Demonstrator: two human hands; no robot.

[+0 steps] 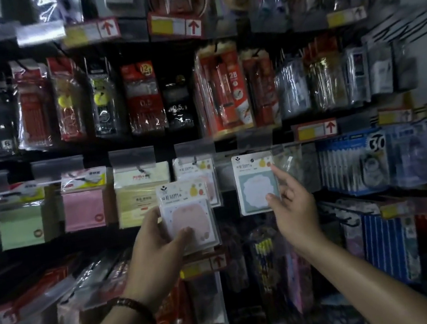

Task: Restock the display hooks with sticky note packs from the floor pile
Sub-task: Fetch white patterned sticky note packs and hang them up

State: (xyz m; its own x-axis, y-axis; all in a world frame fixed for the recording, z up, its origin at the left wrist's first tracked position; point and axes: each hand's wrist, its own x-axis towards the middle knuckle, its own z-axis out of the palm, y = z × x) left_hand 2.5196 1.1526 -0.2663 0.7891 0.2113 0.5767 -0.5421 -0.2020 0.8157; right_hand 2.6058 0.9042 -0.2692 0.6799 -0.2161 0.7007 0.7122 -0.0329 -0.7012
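Left hand gripped pink pack, thumb across front, fingers behind, held up before display. Beaded bracelet on left wrist. Right hand loosely open, thumb and forefinger touching right edge of blue pack, which hung from hook; actual pinch hard to tell. Another matching pack hung on hook just behind pink pack. Green pad, pink pad, yellow pad hung in row to left. Whole scene dim, blurred.
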